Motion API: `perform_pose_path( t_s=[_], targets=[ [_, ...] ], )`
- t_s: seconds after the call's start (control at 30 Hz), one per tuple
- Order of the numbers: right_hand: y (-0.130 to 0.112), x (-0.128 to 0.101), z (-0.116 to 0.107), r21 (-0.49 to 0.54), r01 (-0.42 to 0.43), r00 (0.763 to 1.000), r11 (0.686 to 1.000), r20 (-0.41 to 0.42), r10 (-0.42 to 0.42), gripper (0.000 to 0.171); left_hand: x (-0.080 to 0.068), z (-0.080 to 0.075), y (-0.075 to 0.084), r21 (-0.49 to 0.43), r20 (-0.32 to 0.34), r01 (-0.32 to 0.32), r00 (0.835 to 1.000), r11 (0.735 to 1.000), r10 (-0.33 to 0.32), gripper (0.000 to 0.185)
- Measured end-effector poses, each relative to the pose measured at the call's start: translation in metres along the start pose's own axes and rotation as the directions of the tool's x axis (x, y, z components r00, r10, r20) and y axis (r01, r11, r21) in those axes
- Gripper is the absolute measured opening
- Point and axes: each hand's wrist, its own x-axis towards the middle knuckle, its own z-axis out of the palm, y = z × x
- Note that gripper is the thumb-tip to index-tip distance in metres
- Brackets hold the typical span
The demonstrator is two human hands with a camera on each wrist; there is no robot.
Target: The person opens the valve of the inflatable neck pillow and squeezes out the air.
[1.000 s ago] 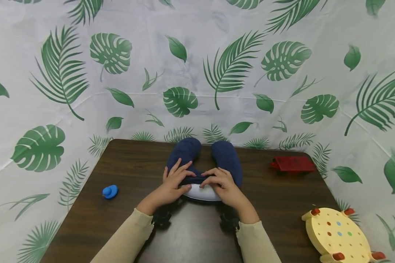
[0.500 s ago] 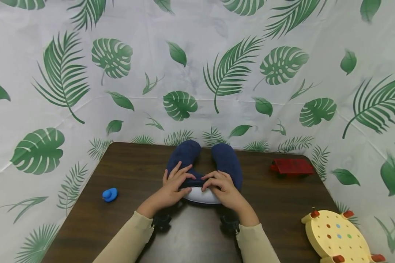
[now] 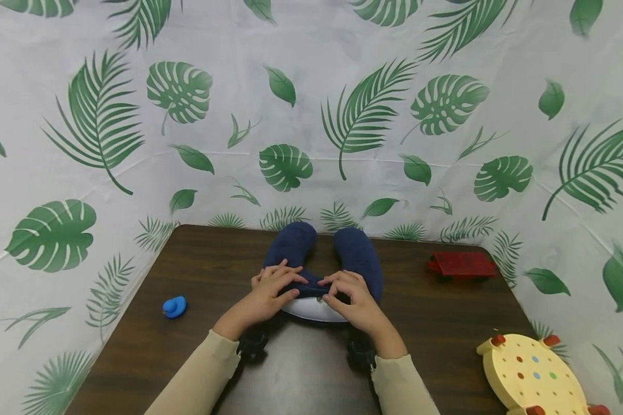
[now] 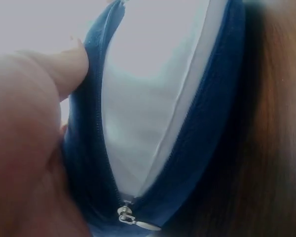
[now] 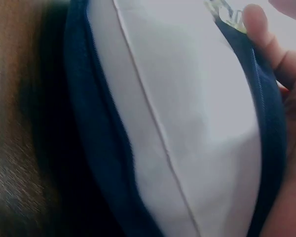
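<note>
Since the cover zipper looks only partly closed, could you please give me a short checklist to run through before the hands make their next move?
1. Left hand on the neck pillow, holding the blue cover: ok.
2. Right hand on the cover edge near the zipper pull: ok; whether it pinches the pull, cannot tell.
3. Zipper closed: not ok; the white inner cushion shows through the gap.
4. White fabric free of the zipper teeth: cannot tell.
5. Pillow resting flat on the table: ok.
6. Blue toy and red object apart from the hands: ok.
</note>
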Motion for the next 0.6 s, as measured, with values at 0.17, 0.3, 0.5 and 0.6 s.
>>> perform_pose_path(
  t_s=[0.17, 0.3, 0.5, 0.6],
  targets=[
    [-0.002, 0.0, 0.0, -0.044, -0.02, 1.0, 0.999, -0.01, 0.019, 0.025, 0.007, 0.001, 0.001, 0.099, -0.022, 0.016, 1.0, 0.995, -0.014, 0.059],
    [-0.001, -0.002, -0.001, -0.033, -0.001, 1.0, 0.999, 0.01, 0.001, 0.017, 0.015, 0.003, 0.008, 0.256, -0.04, 0.043, 0.999, 0.966, -0.034, 0.091],
    [0.0, -0.004, 0.001, -0.013, 0.013, 1.0, 1.0, 0.007, -0.013, 0.015, 0.023, 0.006, 0.006, 0.322, -0.07, 0.059, 0.997, 0.945, -0.039, 0.081],
    [0.0, -0.002, 0.001, -0.018, 0.019, 1.0, 1.0, 0.01, -0.019, 0.016, 0.023, 0.005, 0.002, 0.309, -0.071, 0.084, 0.995, 0.947, -0.065, 0.079]
  ],
)
